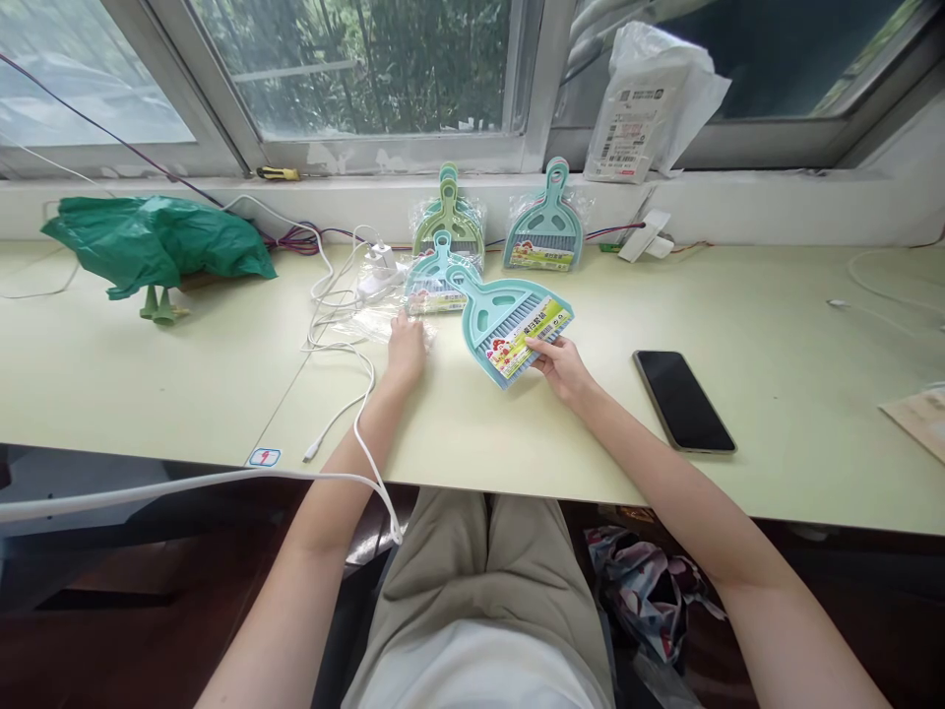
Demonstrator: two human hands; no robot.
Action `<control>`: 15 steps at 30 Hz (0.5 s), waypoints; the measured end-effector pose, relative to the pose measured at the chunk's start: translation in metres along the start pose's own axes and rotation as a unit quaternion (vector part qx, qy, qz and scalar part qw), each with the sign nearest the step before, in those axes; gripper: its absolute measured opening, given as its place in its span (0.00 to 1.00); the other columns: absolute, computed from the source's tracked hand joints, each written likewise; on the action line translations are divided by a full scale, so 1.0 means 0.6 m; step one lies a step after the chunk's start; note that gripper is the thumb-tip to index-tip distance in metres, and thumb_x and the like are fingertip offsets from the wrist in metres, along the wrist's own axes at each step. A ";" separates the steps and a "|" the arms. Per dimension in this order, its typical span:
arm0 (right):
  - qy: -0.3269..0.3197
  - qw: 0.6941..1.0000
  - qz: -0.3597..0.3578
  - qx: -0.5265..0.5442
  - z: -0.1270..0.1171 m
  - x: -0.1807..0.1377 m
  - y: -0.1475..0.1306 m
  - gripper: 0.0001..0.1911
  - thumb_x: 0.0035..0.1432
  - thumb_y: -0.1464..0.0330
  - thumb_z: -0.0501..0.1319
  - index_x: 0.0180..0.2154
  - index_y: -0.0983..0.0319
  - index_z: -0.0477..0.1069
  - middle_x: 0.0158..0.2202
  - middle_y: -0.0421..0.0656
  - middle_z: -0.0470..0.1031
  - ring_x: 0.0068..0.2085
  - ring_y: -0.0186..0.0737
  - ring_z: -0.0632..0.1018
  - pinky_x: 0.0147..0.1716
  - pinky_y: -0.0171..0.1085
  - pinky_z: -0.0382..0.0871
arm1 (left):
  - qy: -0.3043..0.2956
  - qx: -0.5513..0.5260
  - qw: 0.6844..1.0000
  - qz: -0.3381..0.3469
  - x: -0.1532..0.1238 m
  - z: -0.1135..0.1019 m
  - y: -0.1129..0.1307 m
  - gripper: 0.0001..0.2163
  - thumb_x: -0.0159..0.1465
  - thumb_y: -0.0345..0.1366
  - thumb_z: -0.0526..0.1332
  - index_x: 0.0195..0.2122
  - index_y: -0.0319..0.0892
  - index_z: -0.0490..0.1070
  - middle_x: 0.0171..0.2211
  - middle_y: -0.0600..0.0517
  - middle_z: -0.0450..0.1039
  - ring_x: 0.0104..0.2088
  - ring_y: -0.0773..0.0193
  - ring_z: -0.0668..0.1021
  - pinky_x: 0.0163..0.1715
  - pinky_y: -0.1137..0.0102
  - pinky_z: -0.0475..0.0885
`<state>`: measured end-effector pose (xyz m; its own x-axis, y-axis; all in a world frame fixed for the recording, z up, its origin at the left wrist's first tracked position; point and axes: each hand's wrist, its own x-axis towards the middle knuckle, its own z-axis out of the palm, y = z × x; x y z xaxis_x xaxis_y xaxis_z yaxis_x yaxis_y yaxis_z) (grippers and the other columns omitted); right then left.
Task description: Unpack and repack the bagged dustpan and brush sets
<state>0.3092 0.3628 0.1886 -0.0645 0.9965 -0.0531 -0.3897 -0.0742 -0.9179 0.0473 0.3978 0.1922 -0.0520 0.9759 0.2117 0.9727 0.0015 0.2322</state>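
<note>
My right hand grips the lower edge of a teal mini dustpan with a brush and a bright label, holding it tilted just above the pale green table. My left hand rests on a clear plastic bag lying flat on the table, fingers curled on it. Just behind lies another teal dustpan set in its wrapper. Against the wall lean a green set and a teal set, both wrapped.
A black phone lies face up to the right. White cables and a charger run across the table and over my left forearm. A green plastic bag sits far left. A white parcel bag stands on the windowsill.
</note>
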 end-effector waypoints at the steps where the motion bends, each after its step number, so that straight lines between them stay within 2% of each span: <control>1: -0.002 1.000 0.002 -0.001 0.000 0.000 0.000 0.11 0.47 0.70 0.69 0.35 0.64 0.75 0.39 0.45 0.81 0.38 0.42 0.81 0.38 0.39 0.79 | -0.009 0.003 1.000 0.007 0.001 0.000 -0.001 0.17 0.57 0.20 0.48 0.38 0.36 0.74 0.51 0.35 0.68 0.54 0.49 0.68 0.50 0.59 0.66; 3: -0.007 1.000 0.009 -0.005 0.001 -0.002 -0.001 0.10 0.47 0.70 0.69 0.35 0.64 0.75 0.39 0.45 0.81 0.37 0.42 0.81 0.38 0.40 0.79 | -0.022 0.005 0.999 0.023 0.001 0.000 0.000 0.17 0.56 0.20 0.47 0.35 0.37 0.74 0.42 0.37 0.72 0.49 0.50 0.70 0.48 0.60 0.67; 5: -0.007 1.000 0.021 -0.011 0.002 -0.002 -0.002 0.10 0.47 0.71 0.69 0.35 0.64 0.75 0.39 0.45 0.81 0.38 0.42 0.81 0.38 0.40 0.79 | -0.018 -0.002 0.999 0.040 -0.001 0.002 0.004 0.17 0.56 0.19 0.46 0.34 0.37 0.74 0.39 0.37 0.72 0.47 0.50 0.70 0.47 0.60 0.67; 11: -0.012 0.999 0.048 -0.022 0.002 0.000 0.001 0.09 0.48 0.72 0.67 0.35 0.65 0.76 0.37 0.45 0.81 0.36 0.41 0.81 0.35 0.38 0.79 | 0.008 -0.034 0.993 0.110 -0.007 0.012 0.018 0.17 0.55 0.18 0.46 0.31 0.37 0.73 0.37 0.38 0.71 0.46 0.52 0.69 0.48 0.59 0.68; 15: -0.016 0.998 0.058 -0.033 0.004 -0.001 0.001 0.09 0.47 0.72 0.68 0.35 0.64 0.76 0.37 0.45 0.81 0.36 0.40 0.81 0.35 0.38 0.78 | 0.008 -0.045 0.992 0.121 -0.008 0.014 0.019 0.15 0.56 0.18 0.47 0.31 0.36 0.72 0.41 0.36 0.70 0.49 0.52 0.69 0.51 0.58 0.67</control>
<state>0.3069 0.3619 0.1892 -0.1346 0.9798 -0.1482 -0.3161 -0.1842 -0.9307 0.0605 0.3951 0.1855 0.1767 0.9414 0.2874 0.9328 -0.2534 0.2564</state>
